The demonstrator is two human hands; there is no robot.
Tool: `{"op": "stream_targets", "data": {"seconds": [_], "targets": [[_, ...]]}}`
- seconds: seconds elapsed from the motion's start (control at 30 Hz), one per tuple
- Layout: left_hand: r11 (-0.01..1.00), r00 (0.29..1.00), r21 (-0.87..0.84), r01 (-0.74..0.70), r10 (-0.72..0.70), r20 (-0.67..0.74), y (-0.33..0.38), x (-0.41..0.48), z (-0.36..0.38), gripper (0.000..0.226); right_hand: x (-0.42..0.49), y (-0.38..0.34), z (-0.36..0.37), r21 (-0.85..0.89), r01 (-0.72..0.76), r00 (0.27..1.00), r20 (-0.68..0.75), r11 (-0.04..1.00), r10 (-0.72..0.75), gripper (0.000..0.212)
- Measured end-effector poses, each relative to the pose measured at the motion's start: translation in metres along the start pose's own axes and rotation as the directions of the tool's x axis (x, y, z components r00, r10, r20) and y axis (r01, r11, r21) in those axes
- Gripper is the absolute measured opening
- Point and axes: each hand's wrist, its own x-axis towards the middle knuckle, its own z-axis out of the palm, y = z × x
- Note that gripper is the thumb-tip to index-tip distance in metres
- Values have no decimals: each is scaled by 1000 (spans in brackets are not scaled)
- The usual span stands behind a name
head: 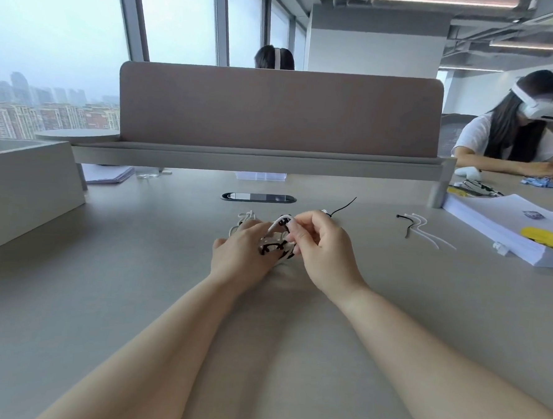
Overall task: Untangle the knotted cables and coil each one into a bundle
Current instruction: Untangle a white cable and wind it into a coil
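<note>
Desk carries the work at its centre, just ahead of both forearms. Left hand grips the tangle from its left side, with the fingers curled round it and the tips hidden. Right hand pinches a white strand at the top of the tangle between thumb and forefinger, and the other fingers are curled in.

Tangle sits between the two hands, at or just above the desk; contact with the surface cannot be confirmed. Black and white cables are interlaced in it. No cable is seen free of it, and no finished bundle is in view. Assessment: early stage, untangling in hand, all coiling outstanding.

White cord lies just beyond the left hand; whether it joins the tangle cannot be told. Short strands, black and white, lie loose to the right, well apart from the hands. One black strand lies just beyond the right hand.

Divider closes the far side. Box bounds the left and paper stack the right, both well apart from the hands. Grommet is set in the desk between the hands and the divider. Open desk lies to both sides and toward the person, enough in my judgement to draw cables out sideways. Near edge is out of view.
</note>
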Motion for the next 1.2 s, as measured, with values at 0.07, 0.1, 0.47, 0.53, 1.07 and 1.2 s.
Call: {"op": "stream_targets", "data": {"seconds": [0.07, 0.1, 0.47, 0.53, 1.07, 1.2], "targets": [[994, 999, 94, 48, -47, -15, -4, 2, 0, 29, 2, -6, -1, 5, 29, 998, -52, 1000, -29, 15], [990, 997, 121, 71, -69, -27, -7, 3, 0, 31, 2, -6, -2, -13, 36, 997, -65, 999, -36, 18], [991, 980, -39, -131, 124, -158, -14, -2, -3, 32, 14, 28, -34, -19, -303, 908, -309, 953, 282, 26], [977, 970, 23, -211, 212, -118, -14, -1, 1, 13, 15, 29, -35, 15, -323, 899, -309, 946, 312, 26], [999, 999, -47, -8, 6, -46, -13, 3, 6, 15, 8, -6, -12, 279, -71, 992, -79, 958, 97, 27], [996, 989, -20, 90, -91, -115, -16, 6, 3, 18, 10, -12, -16, 576, -227, 966, 33, 785, 256, 40]]}}
